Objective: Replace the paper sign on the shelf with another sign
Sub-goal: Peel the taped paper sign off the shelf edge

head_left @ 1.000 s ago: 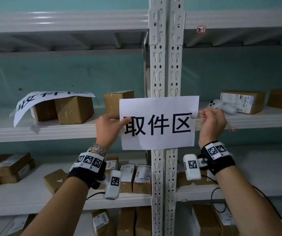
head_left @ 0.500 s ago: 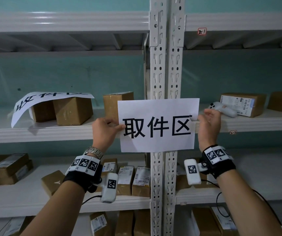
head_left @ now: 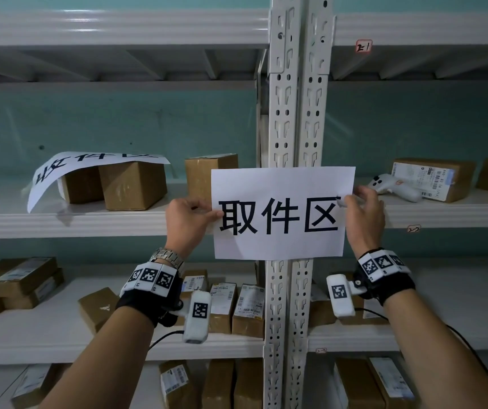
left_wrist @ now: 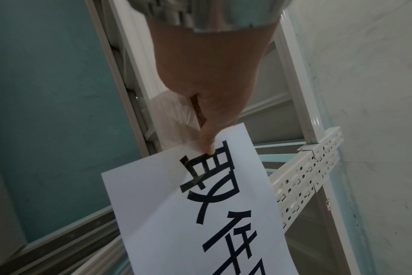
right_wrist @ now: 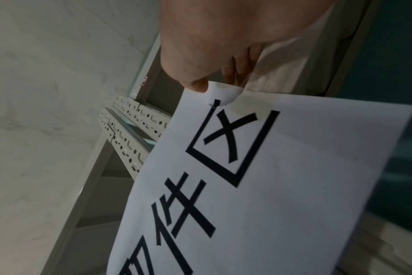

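A white paper sign (head_left: pixel 281 184) with three large black characters hangs flat in front of the two perforated shelf uprights (head_left: pixel 295 98). My left hand (head_left: pixel 217 214) pinches its left edge, thumb on the front. My right hand (head_left: pixel 344 202) pinches the right edge, and a small white rounded piece (right_wrist: pixel 221 94) sits at the thumb. The left wrist view shows my left hand (left_wrist: pixel 208 148) on the sign (left_wrist: pixel 176 223). The right wrist view shows my right hand (right_wrist: pixel 205 87) on the sign (right_wrist: pixel 294 186). A second printed sign (head_left: pixel 89 160) lies draped over boxes on the left shelf.
Brown boxes (head_left: pixel 132 184) stand on the middle shelf to the left, and one box (head_left: pixel 204 175) is just behind the sign. On the right shelf lie a white handheld scanner (head_left: pixel 393 187) and a labelled parcel (head_left: pixel 431 175). Several parcels (head_left: pixel 236 308) fill the lower shelves.
The sign stays in front of the uprights, shifting only slightly. My left hand's finger, first laid across the sheet's edge, now pinches it with the thumb.
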